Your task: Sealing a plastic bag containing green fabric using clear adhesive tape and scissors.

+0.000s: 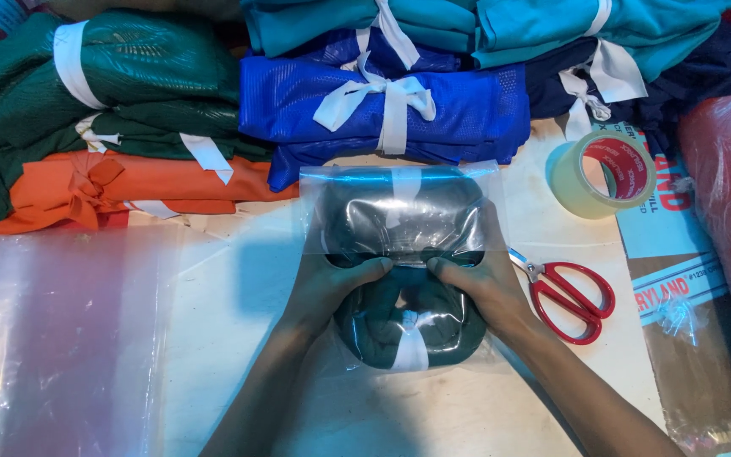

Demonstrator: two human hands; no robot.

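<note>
Centre of frame: left hand and right hand, fingers clenched on a clear plastic bag that half covers a dark green cloth bundle tied with white ribbon, on the counter. Red scissors lie just right; tape roll upper right; tied cloth stacks along the top.

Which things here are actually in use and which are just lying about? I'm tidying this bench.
In use: left hand, right hand, clear plastic bag, dark green tied garment bundle.

Lying about: red-handled scissors, roll of clear tape, stacked tied garment bundles, loose plastic sheets.
</note>
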